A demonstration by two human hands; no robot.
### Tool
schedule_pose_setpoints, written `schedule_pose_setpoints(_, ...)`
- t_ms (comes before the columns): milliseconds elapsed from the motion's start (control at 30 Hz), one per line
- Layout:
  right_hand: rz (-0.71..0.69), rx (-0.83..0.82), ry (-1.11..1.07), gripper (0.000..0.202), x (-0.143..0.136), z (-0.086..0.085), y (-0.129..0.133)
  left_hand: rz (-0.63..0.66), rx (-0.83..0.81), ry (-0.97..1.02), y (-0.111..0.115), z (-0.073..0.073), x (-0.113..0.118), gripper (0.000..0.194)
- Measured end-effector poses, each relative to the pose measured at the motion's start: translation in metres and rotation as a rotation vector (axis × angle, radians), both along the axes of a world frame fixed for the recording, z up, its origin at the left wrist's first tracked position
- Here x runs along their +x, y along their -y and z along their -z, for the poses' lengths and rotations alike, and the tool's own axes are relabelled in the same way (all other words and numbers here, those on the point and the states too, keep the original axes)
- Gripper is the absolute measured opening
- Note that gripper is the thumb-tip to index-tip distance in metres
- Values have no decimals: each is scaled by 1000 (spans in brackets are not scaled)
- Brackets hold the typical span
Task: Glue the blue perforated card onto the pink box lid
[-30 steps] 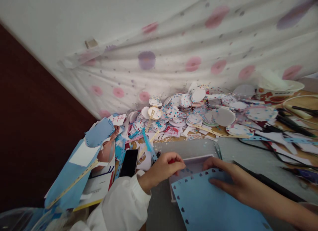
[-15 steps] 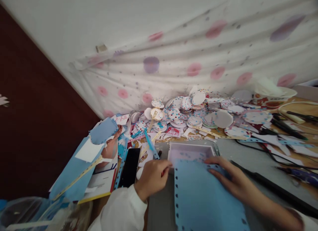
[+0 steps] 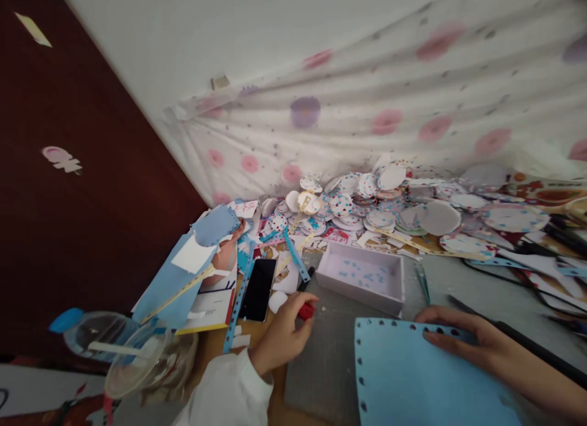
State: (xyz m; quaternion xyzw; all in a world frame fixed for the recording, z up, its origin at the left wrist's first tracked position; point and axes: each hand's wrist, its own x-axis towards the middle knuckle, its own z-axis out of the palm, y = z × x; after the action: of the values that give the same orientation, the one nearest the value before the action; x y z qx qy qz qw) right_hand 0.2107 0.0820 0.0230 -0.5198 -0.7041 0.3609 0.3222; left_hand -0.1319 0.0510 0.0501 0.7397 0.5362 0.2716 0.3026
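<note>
In my left hand (image 3: 285, 335) is a small red paper punch (image 3: 306, 310), partly covered by my curled fingers. My right hand (image 3: 472, 337) grips the top edge of a light blue sheet of paper (image 3: 424, 377) by its right part. Dark, small punched holes run along the top and left edges of the sheet. Its lower part leaves the view. Just beyond the sheet stands a shallow white box (image 3: 398, 284), with small blue paper bits scattered on its bottom. The left hand is to the left of the sheet, apart from it.
A grey cutting mat (image 3: 321, 377) lies under the work. Left of it are a black phone (image 3: 259, 290), paper strips and blue sheets (image 3: 165, 279). Piled paper discs (image 3: 389, 176) line the curtain. Tweezers (image 3: 422, 283) and a long black tool (image 3: 527, 337) lie right. A plastic cup (image 3: 137, 368) stands lower left.
The blue sheet has moved toward me and right, off the white box, so the blue bits inside show. My left hand has come away from the box. The view has turned left.
</note>
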Motion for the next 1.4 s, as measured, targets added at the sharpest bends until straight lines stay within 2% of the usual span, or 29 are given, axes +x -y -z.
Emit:
schedule_pose_setpoints(67, -154, -93, -42, 43, 3, 14, 4, 3, 32, -29, -4, 16, 6, 34)
schedule_pose_setpoints(100, -182, -106, -53, 41, 1, 21, 5, 13, 49, -46, -8, 22, 10, 33)
schedule_pose_setpoints(200, -144, -55, -50, 40, -10, 33, 7, 48, 110, -97, -22, 34, 19, 34)
schedule_pose_setpoints(333, -72, 46, -53, 38, -27, 41, 9, 42, 201, -143, -30, 29, 23, 33)
schedule_pose_setpoints(433, -38, 122, -59, 34, -36, 48, 11, 41, 240, -148, -21, 20, 28, 28)
schedule_pose_setpoints(500, -45, 157, -60, 30, -39, 52, 14, 88, 237, -141, -11, 17, 35, 32)
schedule_pose_setpoints(633, -91, 193, -40, 24, -41, 56, 20, 187, 233, -180, 2, 28, 49, 42)
schedule_pose_setpoints(700, -120, 208, -19, 22, -41, 56, 21, 187, 245, -196, 3, 38, 52, 36)
schedule_pose_setpoints(800, -158, 244, 17, 22, -39, 54, 20, 178, 280, -195, 2, 49, 50, 16)
schedule_pose_setpoints(867, -184, 277, 42, 22, -37, 54, 20, 195, 327, -209, 2, 53, 47, 17)
schedule_pose_setpoints(1033, -265, 388, 114, 25, -23, 58, 22, 298, 480, -332, 9, 53, 44, 29)
schedule_pose_setpoints(1167, -372, 598, 311, 30, -7, 59, 23, 367, 573, -449, 14, 47, 45, 30)
schedule_pose_setpoints(1300, -417, 725, 455, 39, 4, 57, 27, 339, 518, -563, 27, 41, 49, 31)
schedule_pose_setpoints(1400, -351, 760, 480, 51, 8, 56, 36, 190, 400, -640, 44, 45, 63, 28)
